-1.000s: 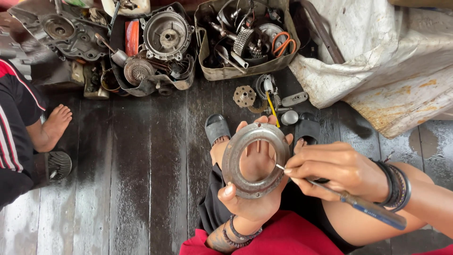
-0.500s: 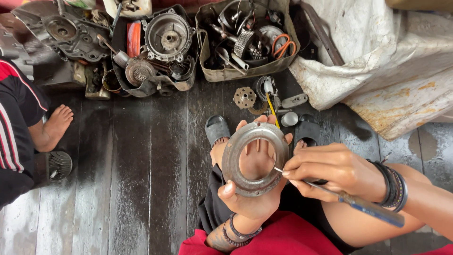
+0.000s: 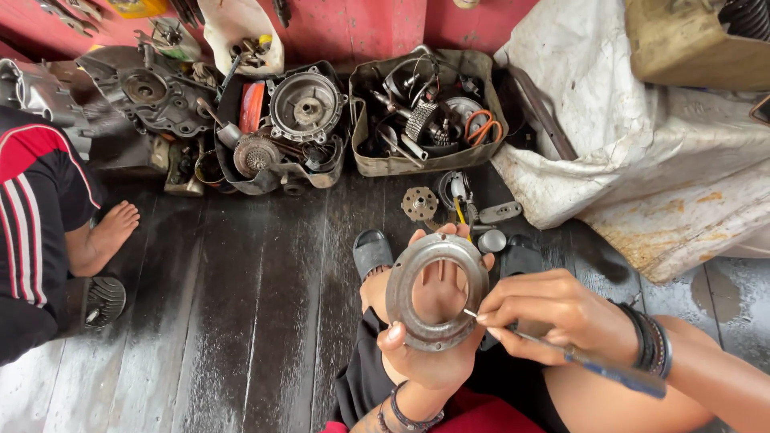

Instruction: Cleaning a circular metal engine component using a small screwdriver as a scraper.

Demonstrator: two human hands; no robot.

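Fingers [image 3: 395, 337] of the left hand [image 3: 429, 337] wrap a flat grey metal ring plate [image 3: 437, 293], held face-up above the lap.

The right hand [image 3: 553, 317] pinches a thin blue-handled pick [image 3: 561, 353], its tip seemingly resting on the ring's inner edge. A dark wooden plank floor [image 3: 241, 305] carries a worn tray of greasy engine parts [image 3: 425, 120] close ahead.

I'm seeing a repair workshop: greasy metal engine casings [image 3: 152, 96] and a worn tray of gears [image 3: 425, 120] crowd the dark plank floor [image 3: 241, 305].
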